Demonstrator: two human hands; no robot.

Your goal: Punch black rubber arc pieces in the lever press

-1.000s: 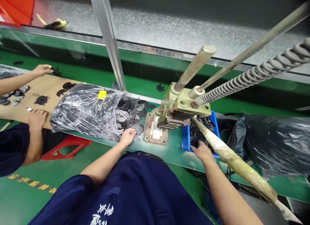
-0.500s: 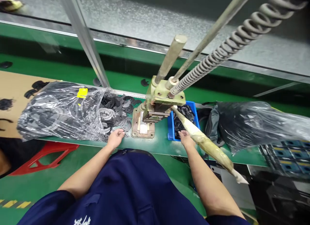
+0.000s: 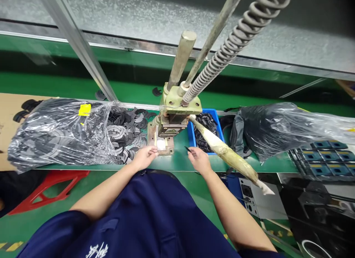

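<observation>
My left hand (image 3: 145,157) is pinched closed at the lower left edge of the press base (image 3: 168,151); whatever its fingertips hold is too small to make out. Between the fingers of my right hand (image 3: 200,160) is a small black part (image 3: 188,149), over the green bench just left of the blue bin (image 3: 191,135). Thin black pieces (image 3: 205,130) fill that bin. The press head (image 3: 180,102) stands raised above its base, where a white pad (image 3: 161,144) lies. Flat grey curved pieces (image 3: 118,132) are heaped left of the base.
A wrapped lever (image 3: 227,152) slants from the press over my right forearm. A clear plastic bag (image 3: 63,134) of curved pieces lies at the left, a dark bag (image 3: 277,128) at the right. Beyond it are teal trays (image 3: 318,156). A red stool (image 3: 52,187) stands below left.
My right hand has come out of the blue bin leftward with a small black part. My left hand has moved right, from the grey pieces to the press base. The camera view has shifted slightly.
</observation>
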